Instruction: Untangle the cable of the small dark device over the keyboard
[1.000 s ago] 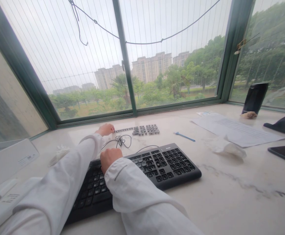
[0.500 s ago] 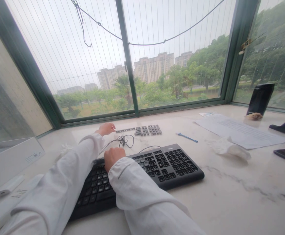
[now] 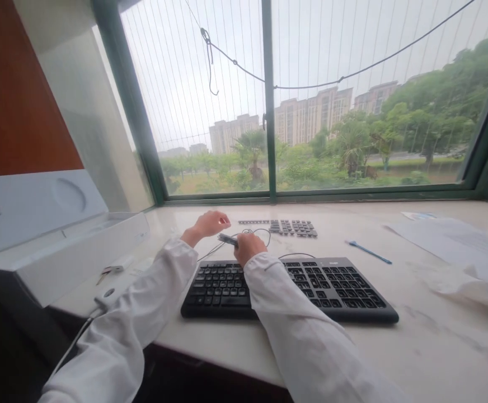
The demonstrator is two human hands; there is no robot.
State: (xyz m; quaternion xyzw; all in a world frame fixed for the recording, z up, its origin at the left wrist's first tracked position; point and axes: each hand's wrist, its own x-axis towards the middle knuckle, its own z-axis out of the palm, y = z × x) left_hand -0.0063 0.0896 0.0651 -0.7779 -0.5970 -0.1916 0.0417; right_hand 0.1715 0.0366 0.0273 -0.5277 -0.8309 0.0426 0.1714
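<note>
My left hand [image 3: 212,223] hovers just left of a thin row of small keycaps [image 3: 254,222], thumb and fingers curled together; whatever may be between them is too small to make out. My right hand [image 3: 250,248] is closed around a slim dark bar-like tool [image 3: 228,239] that points left, above the top edge of a black keyboard [image 3: 311,280]. Bare key sockets show across the keyboard's right part, while keycaps sit on its left part. Behind the hands lies a block of loose grey keycaps [image 3: 294,228]. My right wrist and sleeve cover the keyboard's middle.
A thin cable [image 3: 264,230] loops behind the keyboard. To the right lie a blue stick [image 3: 370,252], paper sheets [image 3: 449,238] and a crumpled tissue [image 3: 454,282]. On the left stand an open white box [image 3: 80,246] and some keys [image 3: 109,271]. The table's front edge [image 3: 210,358] is close.
My view has turned left. My right hand has raised the dark tool off the keyboard, toward my left hand. My left hand has drawn back slightly from the end of the keycap row.
</note>
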